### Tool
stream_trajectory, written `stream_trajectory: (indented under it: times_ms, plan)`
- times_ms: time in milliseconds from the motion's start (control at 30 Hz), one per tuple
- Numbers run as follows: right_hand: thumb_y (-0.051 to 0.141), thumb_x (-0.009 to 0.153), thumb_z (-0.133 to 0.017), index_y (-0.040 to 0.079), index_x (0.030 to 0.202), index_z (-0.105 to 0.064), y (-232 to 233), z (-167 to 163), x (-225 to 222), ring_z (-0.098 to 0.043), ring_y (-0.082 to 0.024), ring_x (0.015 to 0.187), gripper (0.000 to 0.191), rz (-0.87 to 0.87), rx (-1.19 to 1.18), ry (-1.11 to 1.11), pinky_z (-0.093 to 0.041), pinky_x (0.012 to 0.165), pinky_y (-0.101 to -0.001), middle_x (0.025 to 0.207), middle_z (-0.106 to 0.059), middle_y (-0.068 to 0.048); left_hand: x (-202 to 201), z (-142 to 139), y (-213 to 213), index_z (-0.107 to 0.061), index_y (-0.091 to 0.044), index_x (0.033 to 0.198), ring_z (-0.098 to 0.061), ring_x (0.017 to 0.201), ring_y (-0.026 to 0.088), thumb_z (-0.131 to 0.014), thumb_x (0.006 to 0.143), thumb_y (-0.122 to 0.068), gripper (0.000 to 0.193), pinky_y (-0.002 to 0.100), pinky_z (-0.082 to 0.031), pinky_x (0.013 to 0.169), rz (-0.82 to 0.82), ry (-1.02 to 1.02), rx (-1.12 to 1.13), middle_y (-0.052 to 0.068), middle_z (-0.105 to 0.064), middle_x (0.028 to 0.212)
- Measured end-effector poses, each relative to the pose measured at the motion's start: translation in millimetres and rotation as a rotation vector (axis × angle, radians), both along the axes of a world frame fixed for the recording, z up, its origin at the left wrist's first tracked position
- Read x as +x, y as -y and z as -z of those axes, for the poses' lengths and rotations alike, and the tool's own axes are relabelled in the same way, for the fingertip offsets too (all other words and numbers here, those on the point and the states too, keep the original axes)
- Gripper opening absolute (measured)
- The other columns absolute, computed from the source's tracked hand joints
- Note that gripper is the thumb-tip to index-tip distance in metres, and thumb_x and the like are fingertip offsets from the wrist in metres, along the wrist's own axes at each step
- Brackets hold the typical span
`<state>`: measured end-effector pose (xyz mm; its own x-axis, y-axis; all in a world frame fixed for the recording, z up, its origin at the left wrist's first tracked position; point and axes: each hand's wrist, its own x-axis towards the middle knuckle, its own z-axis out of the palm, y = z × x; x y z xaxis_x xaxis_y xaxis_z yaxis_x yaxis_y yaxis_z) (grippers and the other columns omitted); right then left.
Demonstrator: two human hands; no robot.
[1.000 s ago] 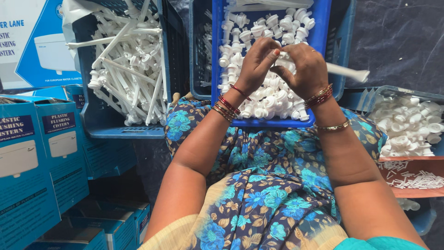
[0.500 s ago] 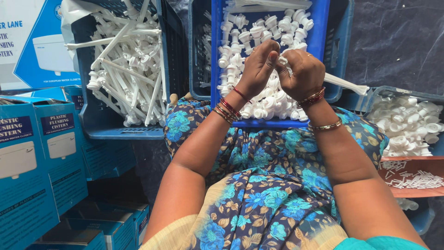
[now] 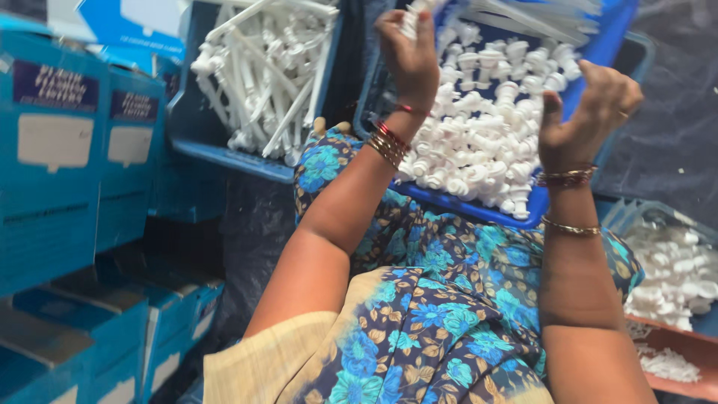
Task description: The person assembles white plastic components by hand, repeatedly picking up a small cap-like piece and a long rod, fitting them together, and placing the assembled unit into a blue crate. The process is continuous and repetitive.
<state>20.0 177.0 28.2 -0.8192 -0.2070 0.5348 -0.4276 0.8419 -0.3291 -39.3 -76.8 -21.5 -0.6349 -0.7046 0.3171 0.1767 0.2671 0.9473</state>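
Hands point(image 3: 410, 56) now apart, blue boxes point(image 3: 56, 150) leftward.

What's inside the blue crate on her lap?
The blue crate is heaped with small white plastic fittings. Long white tubes lie across its far end. The pile hides its floor, and the left hand covers a few pieces.

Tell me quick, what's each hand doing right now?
Left hand: closed on a small white plastic fitting, raised over the blue plastic crate.
Right hand: fingers curled; cannot tell whether it holds anything.
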Motion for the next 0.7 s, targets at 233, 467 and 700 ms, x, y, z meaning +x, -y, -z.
stream_trajectory:
  times_ms: [233,467,700]
  plan:
    - [0.038,0.112,-0.064,0.003,0.127,-0.064,21,6,-4,-0.049,-0.036,0.125,0.038,-0.061,-0.045,0.007,-0.035,0.114,-0.0513,0.126,-0.059,-0.016,9,-7,55,-0.033,0.003,0.147,-0.036,0.140,0.038,-0.072,0.092,-0.035,0.078,0.048,-0.030,0.122,-0.309,0.051,-0.208,0.025,-0.039,0.146]
    - [0.016,0.099,-0.079,0.010,0.111,-0.070,49,45,-34,-0.055,-0.035,0.116,0.016,-0.008,0.012,0.075,-0.042,0.104,-0.0452,0.115,-0.067,-0.012,12,9,19,-0.041,-0.002,0.141,-0.045,0.129,0.033,-0.076,0.088,-0.032,0.070,0.043,-0.036,0.115,-0.111,0.117,-0.096,0.021,-0.050,0.134]
    - [0.006,0.087,-0.075,0.003,0.136,-0.060,97,59,-121,-0.051,-0.041,0.128,0.051,-0.076,0.257,0.182,-0.039,0.108,-0.0502,0.134,-0.059,-0.021,3,7,3,-0.048,-0.005,0.132,-0.049,0.117,0.028,-0.076,0.086,-0.035,0.061,0.040,-0.042,0.103,-0.098,0.226,0.073,0.017,-0.055,0.120]
